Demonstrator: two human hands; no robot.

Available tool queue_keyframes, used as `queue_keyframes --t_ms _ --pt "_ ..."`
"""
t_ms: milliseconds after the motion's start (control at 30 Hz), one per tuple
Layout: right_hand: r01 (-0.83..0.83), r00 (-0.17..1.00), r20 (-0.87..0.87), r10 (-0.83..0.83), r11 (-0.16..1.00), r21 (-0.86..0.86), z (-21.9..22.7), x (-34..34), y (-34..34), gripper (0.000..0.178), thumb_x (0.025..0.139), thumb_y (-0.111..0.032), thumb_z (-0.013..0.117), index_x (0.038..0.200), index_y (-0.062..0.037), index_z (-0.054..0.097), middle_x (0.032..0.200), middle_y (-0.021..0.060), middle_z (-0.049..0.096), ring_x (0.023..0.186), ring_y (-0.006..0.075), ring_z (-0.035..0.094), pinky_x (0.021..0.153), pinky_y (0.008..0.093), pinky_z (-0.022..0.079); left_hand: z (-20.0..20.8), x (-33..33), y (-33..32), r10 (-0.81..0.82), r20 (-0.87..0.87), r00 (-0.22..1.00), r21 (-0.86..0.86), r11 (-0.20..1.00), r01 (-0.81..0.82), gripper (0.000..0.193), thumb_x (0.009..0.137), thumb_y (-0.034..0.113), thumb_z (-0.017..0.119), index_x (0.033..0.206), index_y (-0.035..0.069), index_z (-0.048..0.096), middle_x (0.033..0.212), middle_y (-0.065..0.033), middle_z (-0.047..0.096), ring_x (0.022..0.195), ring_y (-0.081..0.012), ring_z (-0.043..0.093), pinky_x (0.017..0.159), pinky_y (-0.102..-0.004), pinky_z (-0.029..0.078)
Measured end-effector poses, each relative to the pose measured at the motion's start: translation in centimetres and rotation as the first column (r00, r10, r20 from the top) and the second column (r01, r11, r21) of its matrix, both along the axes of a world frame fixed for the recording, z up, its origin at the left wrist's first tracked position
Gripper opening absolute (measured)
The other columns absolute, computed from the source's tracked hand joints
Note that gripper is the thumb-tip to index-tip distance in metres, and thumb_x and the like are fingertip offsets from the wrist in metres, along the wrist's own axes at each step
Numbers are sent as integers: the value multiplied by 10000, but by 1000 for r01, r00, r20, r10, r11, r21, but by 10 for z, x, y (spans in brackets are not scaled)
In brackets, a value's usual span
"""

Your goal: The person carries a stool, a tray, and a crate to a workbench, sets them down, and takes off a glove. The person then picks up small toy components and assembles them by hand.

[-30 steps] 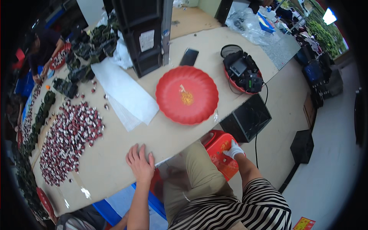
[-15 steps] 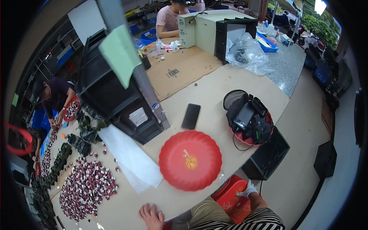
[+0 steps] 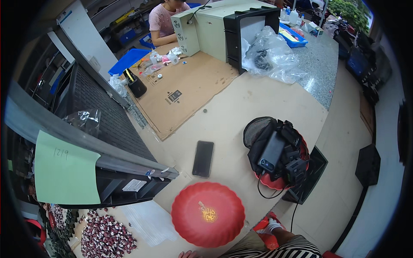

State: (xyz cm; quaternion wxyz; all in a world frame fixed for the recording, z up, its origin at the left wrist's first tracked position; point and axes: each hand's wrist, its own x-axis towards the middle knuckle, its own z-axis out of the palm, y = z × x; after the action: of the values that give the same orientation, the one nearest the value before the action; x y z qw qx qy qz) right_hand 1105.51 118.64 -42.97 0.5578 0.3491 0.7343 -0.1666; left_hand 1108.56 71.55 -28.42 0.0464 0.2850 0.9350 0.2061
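Observation:
At the lower edge, the fingertips of my left hand (image 3: 188, 254) lie apart on the tabletop; the rest of that hand is cut off. My right hand (image 3: 271, 226), in a whitish glove, is down past the table edge, closed on a red stool (image 3: 272, 244). Part of the stool is hidden by the table and my striped sleeve. Between and above my hands sits a round red scalloped tray (image 3: 208, 230) with a gold emblem. Beyond it lies a dark phone (image 3: 203, 159). A heap of small dark red and white pieces (image 3: 105, 234) is at the lower left.
A red basket (image 3: 275, 182) holds a black bag and a power bank, its cable hanging down. Black crates (image 3: 129, 187) with a green note (image 3: 64, 170) stand left. Plastic film (image 3: 273, 56) and a cream metal box (image 3: 211, 32) are farther back. A person (image 3: 163, 23) sits behind.
The view has swung up and leftward, so the crates and green note loom larger. The tray appears lower, and my left hand has nearly left the picture. My right hand stays at the stool.

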Motion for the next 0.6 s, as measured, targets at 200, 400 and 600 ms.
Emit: queue_keyframes --t_ms 200,400,600 --pt "40 997 -70 -42 999 -22 -74 60 -16 853 779 -527 672 1458 -137 335 1512 170 348 1424 372 275 1158 509 239 30 -16 15 -50 76 996 7 999 50 394 825 278 638 1183 113 629 1345 -168 510 1259 -387 448 1062 -624 298" --pt "25 997 -66 -26 999 -26 -52 55 -32 948 735 -620 666 1467 -126 323 1506 176 353 1404 402 298 1149 526 228 -24 -17 -20 -265 60 962 39 964 263 385 828 276 632 1180 119 634 1347 -167 510 1259 -386 449 1062 -622 300" --pt "60 991 -122 -60 998 -2 -56 63 -38 1036 667 -639 723 1484 -155 307 1492 177 373 1368 450 339 1128 566 253 -41 1 -32 -293 37 955 -27 955 294 375 832 275 624 1176 126 640 1350 -165 510 1259 -384 450 1063 -618 302"
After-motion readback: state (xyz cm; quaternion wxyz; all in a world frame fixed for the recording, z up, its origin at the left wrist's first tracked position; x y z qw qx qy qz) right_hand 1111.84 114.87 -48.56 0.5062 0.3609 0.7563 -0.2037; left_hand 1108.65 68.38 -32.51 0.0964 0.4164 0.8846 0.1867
